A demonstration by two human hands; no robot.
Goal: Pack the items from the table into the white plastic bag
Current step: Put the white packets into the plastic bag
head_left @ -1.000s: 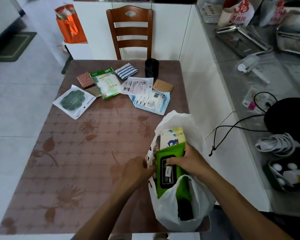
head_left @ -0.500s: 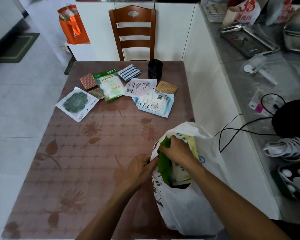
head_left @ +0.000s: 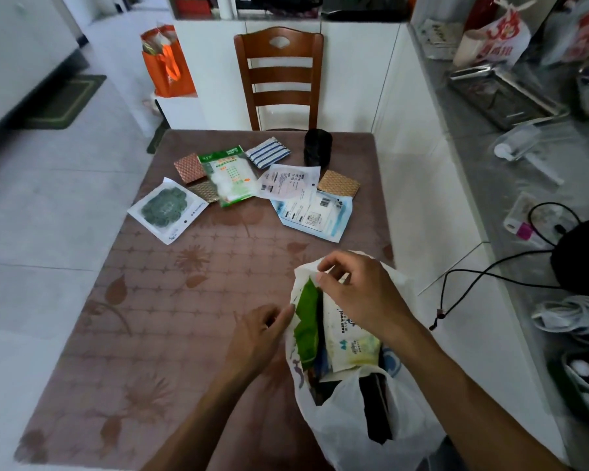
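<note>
The white plastic bag (head_left: 361, 416) stands open at the table's near right corner. Inside it are a green wipes pack (head_left: 307, 329) and a pale baby-wipes pack (head_left: 351, 341). My left hand (head_left: 257, 334) pinches the bag's left rim. My right hand (head_left: 357, 288) hovers over the bag's far rim, fingers curled and nothing in them. At the far end of the table lie a green snack packet (head_left: 230, 175), a white packet with a green disc (head_left: 165, 209), a striped sachet (head_left: 267, 153), brown sachets (head_left: 338, 183), white and blue paper packets (head_left: 312, 212) and a black cup (head_left: 317, 147).
The brown patterned table (head_left: 150, 317) has a wooden chair (head_left: 279, 76) at its far end. A grey counter (head_left: 524, 185) along the right carries cables, metal trays and bags. An orange bag (head_left: 165, 64) stands on the floor far left.
The green pack has gone down into the bag. My right hand let go of it and rose to the bag's far rim. My left hand stayed on the left rim.
</note>
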